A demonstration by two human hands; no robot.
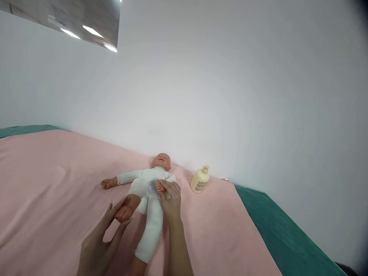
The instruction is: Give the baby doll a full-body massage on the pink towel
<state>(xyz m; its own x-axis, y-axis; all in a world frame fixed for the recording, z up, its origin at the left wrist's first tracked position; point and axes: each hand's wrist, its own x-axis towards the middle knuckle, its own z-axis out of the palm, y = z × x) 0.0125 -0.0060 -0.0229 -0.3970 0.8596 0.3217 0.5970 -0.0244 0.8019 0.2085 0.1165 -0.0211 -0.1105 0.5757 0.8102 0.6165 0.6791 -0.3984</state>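
Note:
A baby doll (152, 180) with a white cloth body lies on its back on a pink sheet, head toward the wall. My left hand (100, 237) has its thumb and fingers around the doll's bare foot (125, 212), and that leg is raised and bent. In a pinch, my right hand (171, 199) holds the doll's small hand (160, 186) over its belly. The doll's other arm (129, 176) stretches out to the left. Its other leg (151, 230) points toward me, the foot cut off by the frame's bottom edge.
A pale yellow pump bottle (200, 180) stands on the pink sheet (215, 230), right of the doll. Green covering (276, 222) shows beyond the sheet at the right and far left. A white wall (201, 96) rises behind, with a reflective panel (71, 19) at the upper left.

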